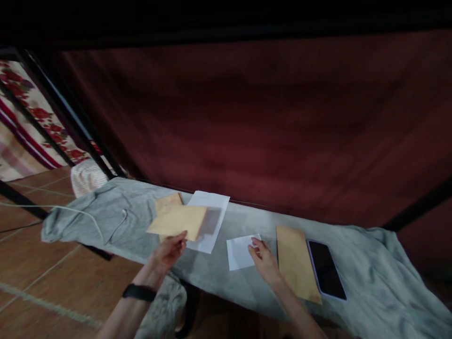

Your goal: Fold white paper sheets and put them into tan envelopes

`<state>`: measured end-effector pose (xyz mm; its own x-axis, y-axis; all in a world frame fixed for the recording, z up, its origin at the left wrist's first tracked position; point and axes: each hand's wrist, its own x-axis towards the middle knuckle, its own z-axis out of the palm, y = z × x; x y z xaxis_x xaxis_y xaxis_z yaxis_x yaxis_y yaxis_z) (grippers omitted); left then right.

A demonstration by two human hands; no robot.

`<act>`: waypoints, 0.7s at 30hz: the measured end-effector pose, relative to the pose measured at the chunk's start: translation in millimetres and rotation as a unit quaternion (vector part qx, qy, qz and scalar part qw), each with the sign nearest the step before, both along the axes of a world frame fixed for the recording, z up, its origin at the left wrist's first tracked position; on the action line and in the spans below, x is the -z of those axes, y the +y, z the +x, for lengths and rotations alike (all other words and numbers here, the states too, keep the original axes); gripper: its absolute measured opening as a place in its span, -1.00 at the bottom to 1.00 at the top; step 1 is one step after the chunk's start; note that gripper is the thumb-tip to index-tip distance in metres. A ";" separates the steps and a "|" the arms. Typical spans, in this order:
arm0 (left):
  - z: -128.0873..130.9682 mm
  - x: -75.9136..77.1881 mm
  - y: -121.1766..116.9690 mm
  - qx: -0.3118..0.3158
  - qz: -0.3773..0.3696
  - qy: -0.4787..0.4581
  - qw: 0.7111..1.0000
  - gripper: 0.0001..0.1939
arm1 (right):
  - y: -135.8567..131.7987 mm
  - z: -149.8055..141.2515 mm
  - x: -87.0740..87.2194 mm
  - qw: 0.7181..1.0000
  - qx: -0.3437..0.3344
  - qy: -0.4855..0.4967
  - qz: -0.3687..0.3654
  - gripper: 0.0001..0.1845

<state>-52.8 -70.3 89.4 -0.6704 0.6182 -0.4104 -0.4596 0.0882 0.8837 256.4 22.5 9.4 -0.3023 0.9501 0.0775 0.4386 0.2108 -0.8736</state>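
Note:
My left hand pinches the lower right corner of a tan paper envelope, raised above the bench. Beneath it lie another tan envelope and a large white sheet of paper, both partly covered. My right hand reaches over the right edge of a smaller white piece of paper; its fingers are curved, with the thumb apart from them. Whether the fingertips touch this paper is hard to tell. To the right of that hand a long tan envelope lies flat beside a phone with a dark screen.
A grey cloth covers the narrow bench. A white cable trails over its left end. Behind hangs a dark red curtain, framed by black metal bars. Tiled floor shows at lower left.

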 end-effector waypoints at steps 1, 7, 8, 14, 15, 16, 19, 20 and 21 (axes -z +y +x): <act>24.4 7.9 2.6 0.011 0.004 -0.020 1.000 -0.70 | -2.7 -3.6 -4.7 0.995 -0.013 0.067 -0.073 -0.43; 146.4 47.6 7.6 0.062 0.030 -0.107 0.992 -0.60 | -11.4 -7.9 -29.7 0.924 -0.048 0.279 -0.257 -0.28; 155.6 49.8 7.2 0.069 0.034 -0.119 0.990 -0.61 | -10.8 -6.1 -33.3 0.920 -0.053 0.290 -0.260 -0.31; 164.3 46.3 8.4 0.085 0.034 -0.158 0.983 -0.66 | -5.9 4.6 -49.3 0.906 -0.067 0.313 -0.277 -0.54; 164.9 44.8 8.5 0.085 0.033 -0.166 0.982 -0.70 | -5.7 4.9 -50.2 0.904 -0.069 0.316 -0.280 -0.54; 166.4 43.6 8.4 0.084 0.033 -0.177 0.980 -0.74 | -5.6 4.7 -50.5 0.903 -0.069 0.316 -0.283 -0.53; 175.2 43.3 4.9 0.084 0.038 -0.223 0.971 -0.82 | -2.7 2.2 -47.4 0.919 -0.067 0.287 -0.262 -0.52; 178.5 44.7 2.5 0.095 0.034 -0.233 0.967 -0.82 | -0.5 1.5 -45.5 0.927 -0.067 0.275 -0.245 -0.52; 181.3 46.5 -0.5 0.120 0.024 -0.235 0.964 -0.82 | 2.2 1.3 -43.4 0.935 -0.067 0.266 -0.227 -0.54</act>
